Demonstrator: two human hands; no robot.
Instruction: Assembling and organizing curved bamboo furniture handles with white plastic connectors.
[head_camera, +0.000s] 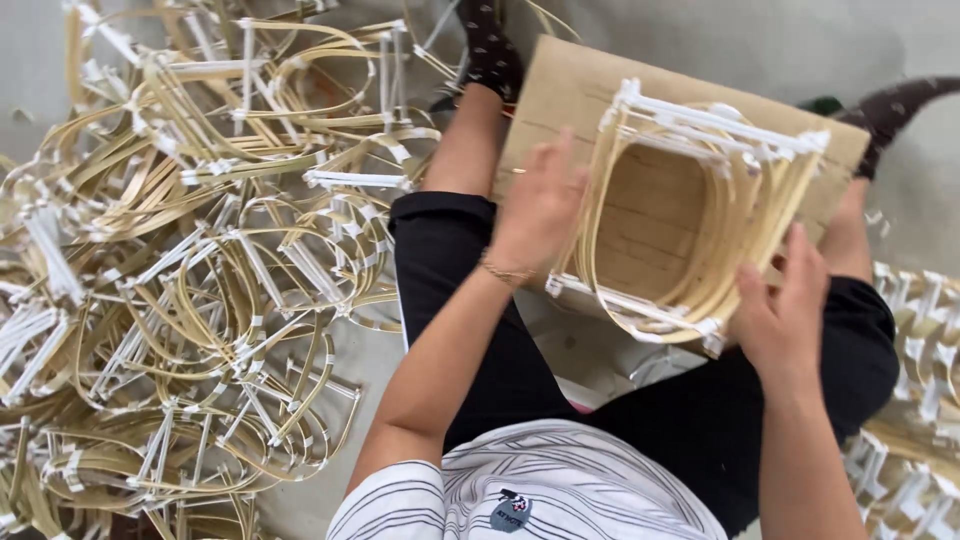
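Observation:
A stack of bent bamboo-strip frames with white bindings (700, 215) rests on a flat wooden board (560, 95) across my lap. My left hand (538, 205) presses against the stack's left side, fingers spread and pointing up. My right hand (785, 310) cups the stack's lower right corner, thumb toward the strips. Together both hands hold the stack. My legs in black trousers (450, 290) lie under the board.
A large loose heap of similar bamboo frames (190, 260) covers the floor to my left. More frames (915, 400) lie at the right edge. My feet in dark dotted socks (490, 50) reach past the board on a pale floor.

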